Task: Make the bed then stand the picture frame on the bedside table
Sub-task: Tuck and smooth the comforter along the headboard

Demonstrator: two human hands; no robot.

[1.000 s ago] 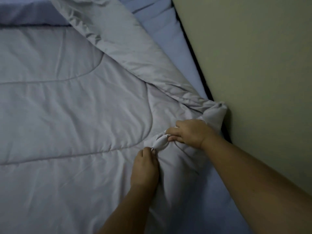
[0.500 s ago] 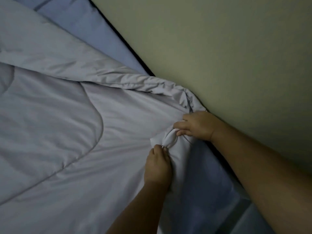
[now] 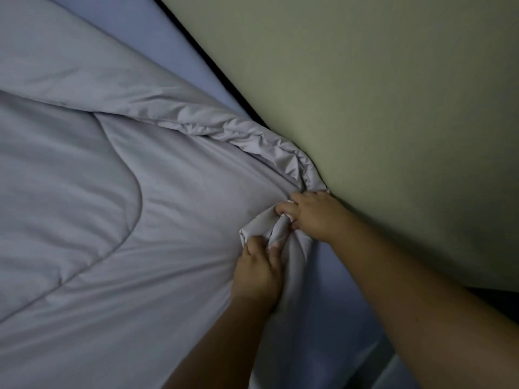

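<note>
Grips the bunched corner of the grey quilted duvet (image 3: 126,220) with both hands, at the edge of the bed (image 3: 179,60) that lies against the green wall (image 3: 379,108). Left hand (image 3: 257,273) curled tight round a gathered fold of that corner, thumb and fingers closed on the cloth. Right hand (image 3: 314,214) just beyond it, touching the wall, fingers bent and pinching the same bunch from the other side; hands close together. Rest of the duvet spread flat over the bed, its rumpled hem running from the right hand back along the wall edge. Blue sheet (image 3: 331,338) bare below the hands and in a strip between duvet and wall.
</note>
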